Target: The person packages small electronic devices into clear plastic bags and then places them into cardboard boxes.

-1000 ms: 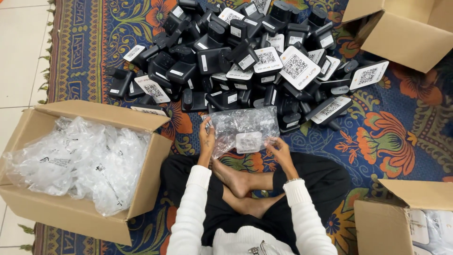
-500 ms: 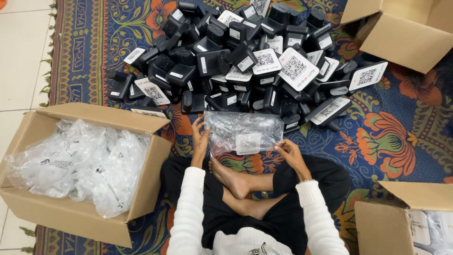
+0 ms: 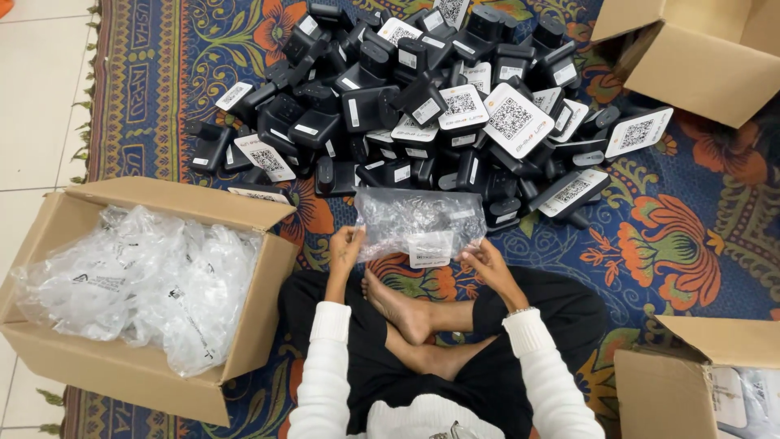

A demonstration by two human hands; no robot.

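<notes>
Head view: looking straight down on a person sitting cross-legged on a patterned rug [image 3: 691, 244], bare feet tucked in, white sleeves reaching forward.
Rug: blue and orange floral weave, covering most of the floor; pale tiles show along the left edge.
Pile of devices: a big heap of small black devices [image 3: 422, 114], many with white square code labels facing up, spread across the top middle of the rug, just beyond the hands.
Left carton: an open cardboard box [image 3: 122, 366] at the person's left, stuffed with crumpled clear plastic bags [image 3: 138, 284].
Upper-right carton: another brown box [image 3: 699, 57], flaps open, well apart from the hands.
Lower-right carton: a third open box [image 3: 674, 390] by the right knee, a bit of clear plastic showing inside.
Bubble-wrap pouch: and here's the action, a clear bubble-wrap pouch [image 3: 418, 223] with a white label near its lower edge, held up between both hands, right in front of the feet and just short of the pile.
Left hand: the left hand [image 3: 345, 248] is curled closed, fingers pinching the pouch's left edge.
Right hand: the right hand [image 3: 483, 260] is partly closed, fingertips gripping the pouch's lower right corner.
</notes>
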